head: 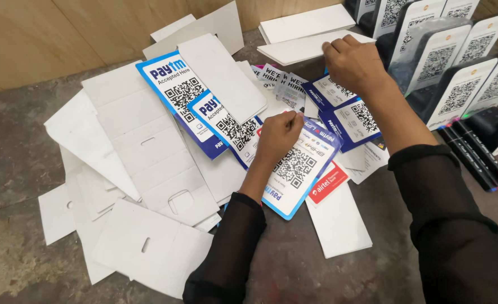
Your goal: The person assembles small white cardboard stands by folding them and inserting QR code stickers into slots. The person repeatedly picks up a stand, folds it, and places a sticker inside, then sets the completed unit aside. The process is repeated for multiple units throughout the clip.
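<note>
Cardboard blanks (147, 146), white and cut with slots, lie heaped across the left of the grey table (18, 169), some overlapping and one long piece resting on top of two blue-bordered code cards (175, 90). Just right of that heap, the left hand (277, 138) rests on a blue-and-white code card (299, 169) near the middle of the table; its grip is closed, thumb and fingertips pinching a thin edge at the top of the card, though exactly which sheet they pinch I cannot tell. A red-and-white sticker (327, 183) peeks out from under that card, and a plain white strip (339, 222) lies below it. Further right, the right hand (353, 62) is palm down with fingers curled over a stack of white boards (299, 48), touching it; whether the grip has hold of one I cannot tell. Dark blue cards (344, 115) lie under its wrist. At the far right stand rows of upright code stands (457, 79), with markers (477, 149) beside them.
</note>
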